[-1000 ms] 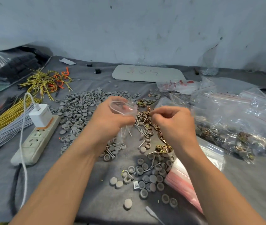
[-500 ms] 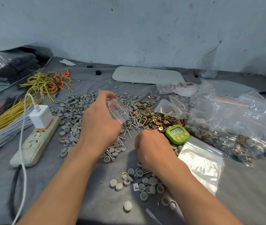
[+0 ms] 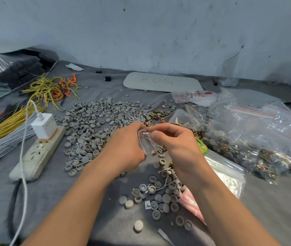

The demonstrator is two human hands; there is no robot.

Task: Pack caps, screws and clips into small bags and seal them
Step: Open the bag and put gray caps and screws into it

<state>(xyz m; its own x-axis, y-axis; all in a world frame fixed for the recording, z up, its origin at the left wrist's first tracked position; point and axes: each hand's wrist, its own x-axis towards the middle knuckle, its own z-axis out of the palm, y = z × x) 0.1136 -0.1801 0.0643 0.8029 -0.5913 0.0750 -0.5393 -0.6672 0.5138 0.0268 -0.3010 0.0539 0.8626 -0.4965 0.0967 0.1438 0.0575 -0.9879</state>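
Worktable under a grey cloth (image 3: 52, 201), seen from above and behind the forearms.

At centre, left hand (image 3: 123, 148) with fingers curled round a small bag (image 3: 147, 142). The bag is clear, raised just above the cloth, mouth upward. Opposite, right hand (image 3: 178, 141) with thumb and forefinger pinched on the bag's upper edge, remaining fingers curled loosely below. Bag contents too small to make out, apart from a thin bright sliver near the mouth.

Behind and to the left of the hands, a broad spread of grey caps (image 3: 95, 121); a smaller scatter of the same on the near cloth between the forearms. Just behind the hands, a cluster of screws (image 3: 134, 119). Behind and to the right, brass-coloured clips (image 3: 156, 114).

Beside the right hand and partly hidden by it, a green timer (image 3: 202, 148). At right, large clear bags (image 3: 247, 135) holding mixed parts. Next to the right forearm, a flat stack of empty bags (image 3: 226, 173).

At left, a power strip (image 3: 39, 153) with a white charger (image 3: 44, 126) plugged in, and its cable (image 3: 23, 174) trailing toward the near edge. Further left, straight bundles of yellow and grey wires (image 3: 4, 130). Near the wall, a pale board (image 3: 162, 82) marked "50".
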